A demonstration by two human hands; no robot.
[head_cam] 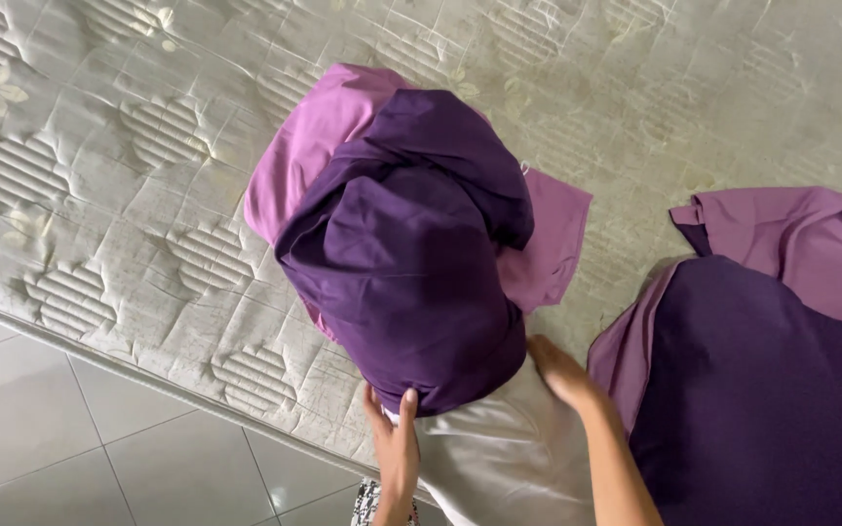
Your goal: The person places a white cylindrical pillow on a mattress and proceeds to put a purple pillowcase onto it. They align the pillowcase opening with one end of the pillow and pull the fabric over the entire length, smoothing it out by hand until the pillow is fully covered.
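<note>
A white pillow (509, 458) stands on end at the mattress edge, its upper part covered by a bunched pillowcase (406, 253), dark purple outside and light purple inside. My left hand (394, 443) grips the lower hem of the pillowcase at the pillow's left side. My right hand (559, 370) holds the hem at the pillow's right side, partly tucked under the cloth. The pillow's top is hidden inside the case.
A bare quilted mattress (129, 195) fills most of the view. A second pillow in a dark and light purple case (762, 390) lies at the right. Grey floor tiles (99, 448) show at the lower left.
</note>
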